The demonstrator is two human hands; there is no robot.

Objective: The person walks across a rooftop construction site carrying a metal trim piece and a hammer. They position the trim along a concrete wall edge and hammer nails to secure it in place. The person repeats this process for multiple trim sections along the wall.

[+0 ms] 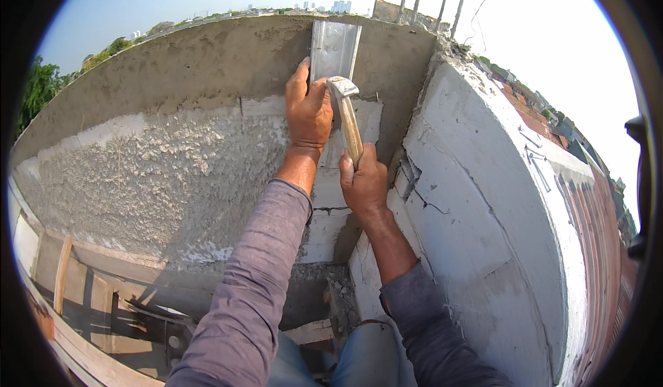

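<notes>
Sleeves (pixel 255 269) fill six o'clock, right hand (pixel 366 181) clamped low on a likely head-heavy hammer (pixel 350 126), left hand (pixel 309 119) (grip unclear) against a probably light channel (pixel 335 47), best edge-held, at twelve.

I hold the hammer (pixel 351 126) by its worn, yellowish handle, its pale metal head uppermost and leaning left. Beyond it, the silvery, ridged metal strip (pixel 335 50) stands nearly upright against the far wall (pixel 207 55), reaching its upper edge.
</notes>
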